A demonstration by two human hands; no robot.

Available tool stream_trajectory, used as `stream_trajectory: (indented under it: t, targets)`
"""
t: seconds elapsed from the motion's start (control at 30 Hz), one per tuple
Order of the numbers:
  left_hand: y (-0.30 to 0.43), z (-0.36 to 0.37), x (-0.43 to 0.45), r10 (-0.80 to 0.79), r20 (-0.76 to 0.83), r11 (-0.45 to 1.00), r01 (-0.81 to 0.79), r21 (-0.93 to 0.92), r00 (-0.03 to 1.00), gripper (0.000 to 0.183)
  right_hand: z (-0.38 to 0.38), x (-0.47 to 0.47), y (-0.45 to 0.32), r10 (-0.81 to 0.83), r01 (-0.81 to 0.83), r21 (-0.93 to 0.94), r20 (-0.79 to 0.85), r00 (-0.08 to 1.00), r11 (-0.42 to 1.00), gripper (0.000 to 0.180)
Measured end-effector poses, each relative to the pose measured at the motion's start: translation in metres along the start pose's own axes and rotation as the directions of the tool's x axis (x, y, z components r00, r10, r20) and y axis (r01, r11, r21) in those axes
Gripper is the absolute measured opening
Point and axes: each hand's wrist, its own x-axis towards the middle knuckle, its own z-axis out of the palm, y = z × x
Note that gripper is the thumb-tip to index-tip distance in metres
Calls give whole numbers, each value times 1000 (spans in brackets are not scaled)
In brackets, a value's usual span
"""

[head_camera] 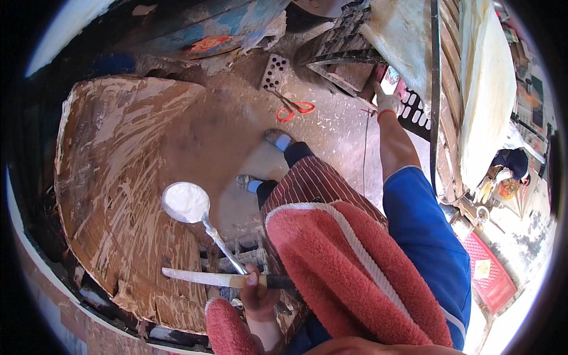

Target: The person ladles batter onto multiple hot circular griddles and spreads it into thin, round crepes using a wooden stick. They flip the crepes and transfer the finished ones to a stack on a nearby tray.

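My left hand [258, 293], at the lower middle, grips two things together. One is a metal ladle [230, 255] with white powder or paste [186, 202] in its round bowl. The other is a long knife-like tool [204, 277] with a whitish flat blade and a dark handle, lying across the ladle's handle. Both reach out over a large, round-edged wooden board [128, 199] streaked with pale dried matter. My right hand [388, 101], pale at the fingers with an orange band at the wrist, reaches beside a black slotted plastic crate [415, 111]. Its fingertips are partly hidden.
Orange-handled scissors [293, 108] lie on the floor beside a perforated brick [275, 71]. Pale sheets [486, 88] hang by wooden slats [450, 80] at the right. Farther off, a person [510, 162] bends down near a red panel [488, 275]. A pink towel [328, 248] hangs before my chest.
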Motion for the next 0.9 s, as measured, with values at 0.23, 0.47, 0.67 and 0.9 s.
stream_trajectory:
  t: [0.23,0.47,0.67,0.9]
  targets:
    - [0,19,-25,51,87,996,-57,67,995,9,-28,-81,30,-115,112,130,15,993,985,104]
    - [5,31,-106,16,-54,1000,-14,24,998,11,-52,-172,65,-246,321,-207,319,915,924,102]
    - [3,44,-177,135,245,970,-78,-229,960,23,-155,-272,17,-615,741,85,624,482,666,101]
    - [24,46,-255,398,459,842,-119,-526,794,18,-281,-310,-92,-992,963,241,80,102,118,81]
